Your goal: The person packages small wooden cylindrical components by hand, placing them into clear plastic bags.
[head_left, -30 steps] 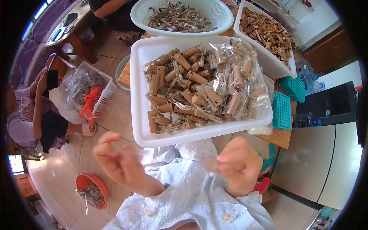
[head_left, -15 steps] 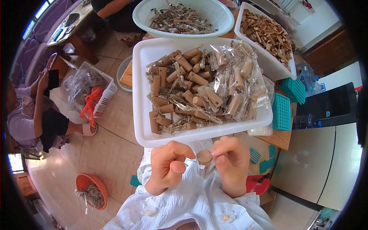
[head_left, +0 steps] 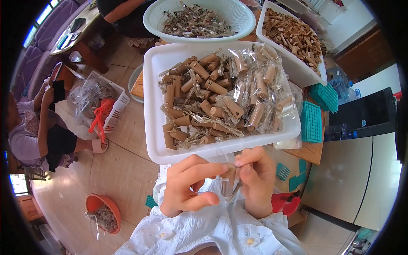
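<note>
My left hand (head_left: 187, 185) and my right hand (head_left: 257, 178) meet just below the near rim of a white rectangular tray (head_left: 153, 102). Together they pinch a small brown cylinder in a clear plastic wrapper (head_left: 229, 180), held over my white garment. The tray holds a heap of brown cork-like cylinders (head_left: 208, 102), many of them in clear wrappers (head_left: 263, 85) on its right side.
A round white basket (head_left: 195, 19) of wrapper scraps and a second white tray (head_left: 297, 34) of bare brown pieces stand beyond. A person sits on the floor at left beside a white basket (head_left: 100, 104). An orange bowl (head_left: 104, 210), teal grid blocks (head_left: 312, 121) and a red tool (head_left: 287, 202) lie around.
My hands have come together from wide apart. They closed on the wrapped cylinder half a second ago and now hold it more tightly, close under the tray's rim.
</note>
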Demonstrator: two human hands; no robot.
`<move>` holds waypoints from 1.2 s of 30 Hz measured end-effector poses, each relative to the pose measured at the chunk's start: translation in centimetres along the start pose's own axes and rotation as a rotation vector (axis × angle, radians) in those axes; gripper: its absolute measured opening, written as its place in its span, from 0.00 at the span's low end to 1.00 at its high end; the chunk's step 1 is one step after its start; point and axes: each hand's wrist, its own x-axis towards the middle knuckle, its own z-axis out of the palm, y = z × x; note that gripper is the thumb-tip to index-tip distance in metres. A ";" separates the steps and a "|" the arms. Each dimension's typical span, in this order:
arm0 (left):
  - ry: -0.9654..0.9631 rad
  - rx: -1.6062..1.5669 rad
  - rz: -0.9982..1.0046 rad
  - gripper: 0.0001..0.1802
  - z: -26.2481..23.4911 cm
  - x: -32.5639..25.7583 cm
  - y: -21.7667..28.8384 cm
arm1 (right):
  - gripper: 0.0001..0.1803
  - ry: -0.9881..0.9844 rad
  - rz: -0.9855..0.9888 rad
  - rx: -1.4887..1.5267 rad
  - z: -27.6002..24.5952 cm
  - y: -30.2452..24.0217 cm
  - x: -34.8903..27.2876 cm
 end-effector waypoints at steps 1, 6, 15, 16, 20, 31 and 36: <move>0.000 0.001 -0.001 0.25 0.1 0.2 0.1 | 0.06 0.005 -0.003 0.007 0.0 0.1 0.1; -0.046 -0.006 -0.100 0.17 0.8 0.1 -0.4 | 0.05 0.056 -0.066 -0.036 0.1 0.8 0.3; -0.012 -0.017 -0.020 0.14 0.7 0.2 -1.4 | 0.05 0.043 -0.029 -0.068 0.6 1.0 0.9; -0.012 -0.018 -0.020 0.14 0.8 0.0 -1.2 | 0.06 0.032 -0.001 -0.056 0.7 1.0 1.0; 0.063 -0.145 -0.136 0.16 0.6 -0.4 -1.1 | 0.07 0.032 -0.030 0.017 0.2 1.6 1.1; 0.411 -0.230 -0.294 0.04 1.2 0.0 1.2 | 0.07 -0.097 -0.119 -0.034 -0.3 1.4 0.5; 0.289 -0.240 -0.140 0.10 0.3 -1.0 -0.3 | 0.07 -0.120 -0.140 0.038 -0.1 1.4 0.2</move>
